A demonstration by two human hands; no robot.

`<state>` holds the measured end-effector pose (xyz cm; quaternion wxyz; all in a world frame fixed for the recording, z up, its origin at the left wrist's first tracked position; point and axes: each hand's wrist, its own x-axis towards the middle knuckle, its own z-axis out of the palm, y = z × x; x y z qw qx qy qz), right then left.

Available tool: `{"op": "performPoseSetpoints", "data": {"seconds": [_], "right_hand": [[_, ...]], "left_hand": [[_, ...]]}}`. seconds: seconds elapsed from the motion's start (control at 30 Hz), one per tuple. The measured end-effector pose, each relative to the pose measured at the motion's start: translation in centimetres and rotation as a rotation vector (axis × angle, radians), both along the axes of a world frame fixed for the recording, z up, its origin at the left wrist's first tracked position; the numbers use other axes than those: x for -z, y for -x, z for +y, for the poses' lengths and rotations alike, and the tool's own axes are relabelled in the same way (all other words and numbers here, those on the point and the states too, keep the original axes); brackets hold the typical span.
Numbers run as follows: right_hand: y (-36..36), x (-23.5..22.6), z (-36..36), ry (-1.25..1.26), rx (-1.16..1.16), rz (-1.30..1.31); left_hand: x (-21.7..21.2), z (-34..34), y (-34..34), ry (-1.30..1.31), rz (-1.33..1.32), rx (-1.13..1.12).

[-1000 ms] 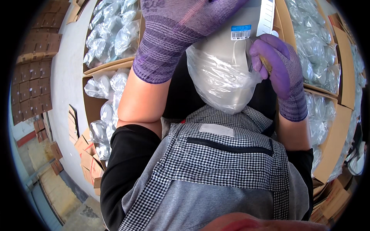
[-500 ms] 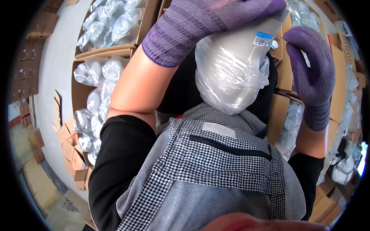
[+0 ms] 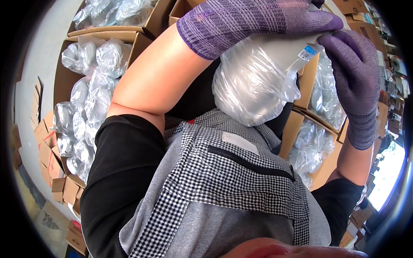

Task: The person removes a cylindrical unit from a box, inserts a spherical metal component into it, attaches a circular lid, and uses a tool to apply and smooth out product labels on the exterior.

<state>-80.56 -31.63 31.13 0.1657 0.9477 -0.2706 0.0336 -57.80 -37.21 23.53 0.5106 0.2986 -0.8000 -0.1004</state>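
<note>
A clear plastic bag (image 3: 254, 86) wrapped round a pale, rounded object rests above my lap; the object's kind is hidden by the crinkled film. Near the bag's upper right edge is a barcode label (image 3: 307, 52) with a blue band. My left hand (image 3: 279, 19), in a purple knitted glove, reaches across the top of the bag and grips its upper edge, with the thumb lying along it. In a matching glove, my right hand (image 3: 355, 69) has thumb and fingers pinched at the bag's corner just beside the label.
To my left, an open cardboard box (image 3: 60, 90) holds several plastic-wrapped items, with another box (image 3: 159, 19) beyond it. More boxes of wrapped items (image 3: 309, 142) stand at my right. Flattened cardboard (image 3: 49, 159) leans at the far left.
My right hand has come in to the bag's corner; before, it was apart, with a small white scrap between thumb and fingers. The bag has tilted slightly, and the view has shifted.
</note>
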Motion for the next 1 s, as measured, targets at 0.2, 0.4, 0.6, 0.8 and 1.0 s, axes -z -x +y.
{"op": "performPoseSetpoints", "data": {"seconds": [0.2, 0.4, 0.6, 0.8, 1.0], "right_hand": [[-0.7, -0.7, -0.4, -0.116, 0.048, 0.077], [-0.4, -0.7, -0.8, -0.082, 0.036, 0.085], [0.0, -1.0, -1.1, -0.207, 0.059, -0.055], [0.0, -1.2, -1.1, -0.112, 0.026, 0.067], [0.2, -0.3, -0.8, -0.136, 0.075, -0.028]], "left_hand": [[-0.9, -0.1, -0.4, -0.187, -0.066, 0.036], [-0.6, -0.1, -0.3, -0.145, -0.071, 0.003], [-0.5, 0.2, -0.6, -0.121, -0.018, 0.046], [-1.3, 0.3, -0.7, -0.226, -0.090, 0.067], [0.0, -0.4, -0.4, -0.122, -0.005, 0.051]]}}
